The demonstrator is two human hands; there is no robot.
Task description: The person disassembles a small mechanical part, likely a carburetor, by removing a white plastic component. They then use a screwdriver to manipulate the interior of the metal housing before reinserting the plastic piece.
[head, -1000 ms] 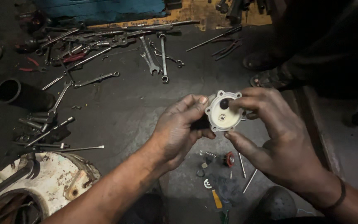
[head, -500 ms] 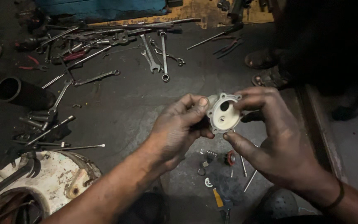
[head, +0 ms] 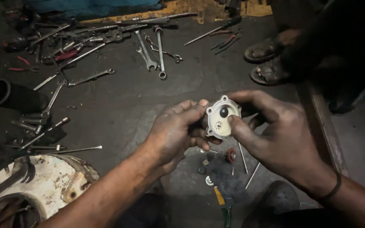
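A small white round cover plate (head: 221, 118) with lugs around its rim and a dark hole near the top is held up between both hands. My left hand (head: 178, 133) grips its left edge, thumb on the rim. My right hand (head: 275, 137) holds its right side, the thumb pressing on the plate's face. Both hands are dark with grease. Below them on the floor lie small parts: a spring (head: 211, 151), a red washer (head: 231, 155), thin pins (head: 243, 158) and a yellow-handled screwdriver (head: 221, 202).
Several spanners (head: 148, 50) and other tools are scattered on the dark floor at the back left. A black pipe (head: 11, 95) lies at the left. A rusty white round housing (head: 34, 185) sits at the bottom left. Another person's sandalled feet (head: 269, 63) rest at the upper right.
The plate has turned slightly between the hands, and my right thumb has shifted onto its face. The view has drifted a little.
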